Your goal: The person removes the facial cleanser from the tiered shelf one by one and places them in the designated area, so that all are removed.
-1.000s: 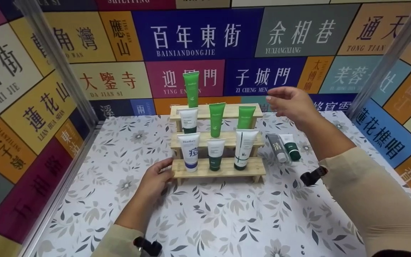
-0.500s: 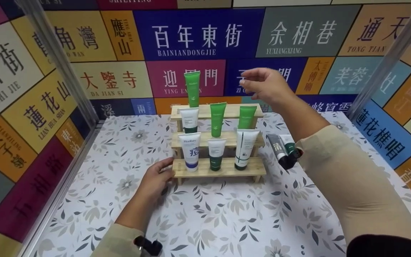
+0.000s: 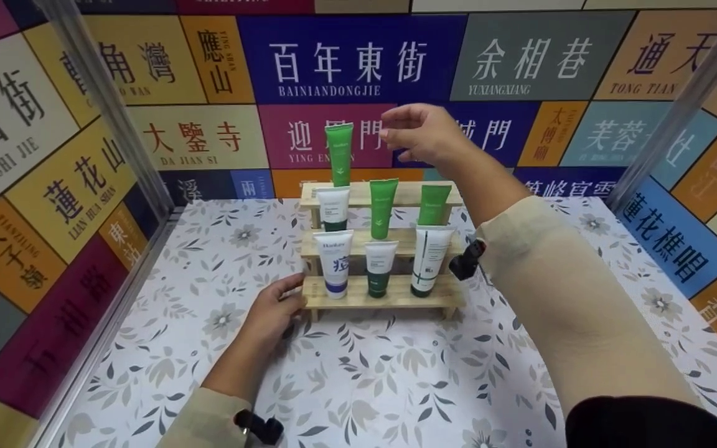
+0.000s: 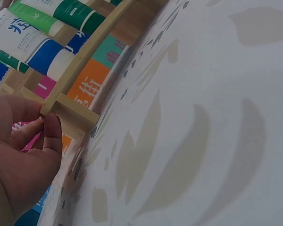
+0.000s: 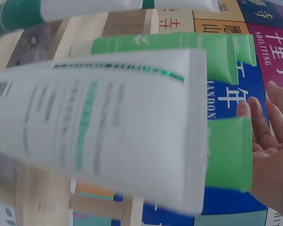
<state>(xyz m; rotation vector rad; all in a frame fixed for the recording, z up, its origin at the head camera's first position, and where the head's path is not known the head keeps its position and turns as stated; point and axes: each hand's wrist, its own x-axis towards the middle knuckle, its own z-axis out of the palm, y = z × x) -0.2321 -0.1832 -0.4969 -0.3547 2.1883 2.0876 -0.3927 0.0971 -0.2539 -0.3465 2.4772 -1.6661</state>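
Note:
A three-step wooden display stand [image 3: 396, 303] bears several upright squeeze tubes. My left hand [image 3: 274, 311] pinches the left end of its lowest board, thumb and fingertips at the corner in the left wrist view. My right hand [image 3: 424, 134] hovers above the top step, fingers bent loosely around nothing, just right of a tall green tube [image 3: 339, 155]. One green tube [image 3: 382, 208] is on the middle step; another [image 3: 434, 205] stands behind the front right white tube [image 3: 430, 260]. A white-and-blue tube [image 3: 335, 264] and a white-and-dark-green tube [image 3: 379, 269] share the front step.
Another white-and-dark-green tube [image 3: 333, 210] is at the middle step's left. A leaf-patterned cloth [image 3: 346, 373] covers the table. Panels with printed characters [image 3: 346, 59] rise behind it, and metal posts [image 3: 103, 124] stand at the corners. My right sleeve [image 3: 557, 280] covers part of the table.
My right hand has moved left and up, from right of the stand to beside the tall green tube. Two tubes lying on the table are now hidden by that arm. The left hand stays put.

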